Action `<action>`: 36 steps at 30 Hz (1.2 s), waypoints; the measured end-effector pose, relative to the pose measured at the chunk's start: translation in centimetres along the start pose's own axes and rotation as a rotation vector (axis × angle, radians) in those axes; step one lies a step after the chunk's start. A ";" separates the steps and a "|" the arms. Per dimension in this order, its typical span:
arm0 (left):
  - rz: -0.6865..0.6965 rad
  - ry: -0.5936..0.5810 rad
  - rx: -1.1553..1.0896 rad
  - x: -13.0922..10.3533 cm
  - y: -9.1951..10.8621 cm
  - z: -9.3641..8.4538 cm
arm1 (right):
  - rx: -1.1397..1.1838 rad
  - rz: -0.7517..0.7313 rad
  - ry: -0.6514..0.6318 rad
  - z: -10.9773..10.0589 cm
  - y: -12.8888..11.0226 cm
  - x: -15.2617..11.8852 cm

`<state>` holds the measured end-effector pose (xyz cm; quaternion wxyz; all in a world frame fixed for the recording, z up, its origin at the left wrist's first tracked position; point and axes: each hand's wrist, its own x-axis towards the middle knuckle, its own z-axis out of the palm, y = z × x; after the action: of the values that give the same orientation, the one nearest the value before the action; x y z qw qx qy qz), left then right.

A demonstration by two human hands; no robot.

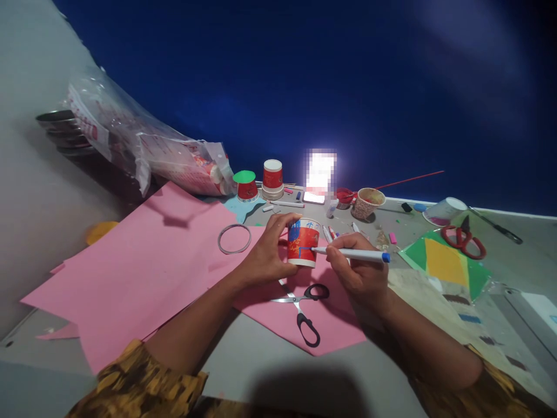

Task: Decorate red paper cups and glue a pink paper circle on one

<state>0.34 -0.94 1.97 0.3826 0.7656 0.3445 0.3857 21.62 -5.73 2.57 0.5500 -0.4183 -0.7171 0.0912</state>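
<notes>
A red and white paper cup point(308, 237) with blue marks is held on its side by my left hand point(267, 249), the thumb at its lower rim and the fingers at its upper rim. My right hand point(363, 276) grips a white marker point(359, 254) with a blue end, its tip touching the cup's red side beside a blue line. Below the cup, black-handled scissors point(301, 299) lie spread on pink paper point(343, 334). A thin grey ring point(234, 239) rests to the left of my left hand.
Behind stand a stack of cups point(272, 176), a green-topped cup point(246, 186), a bright phone point(319, 174) and a patterned cup point(368, 204). Red-handled pliers point(463, 241) lie at the right. A plastic bag point(174, 157) of cups fills the back left.
</notes>
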 end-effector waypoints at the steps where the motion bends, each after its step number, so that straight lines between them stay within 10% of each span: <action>1: -0.001 0.003 -0.003 0.0 0.0 0.0 | 0.001 -0.003 0.001 0.0 0.0 0.0; 36: 0.100 0.042 0.112 0.1 -0.7 0.2 | 0.072 -0.103 -0.087 0.5 -0.7 -0.4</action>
<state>0.45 -0.62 1.34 0.3118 0.7938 0.3349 0.4005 20.85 -6.28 2.53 0.5370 -0.3563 -0.7572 0.1067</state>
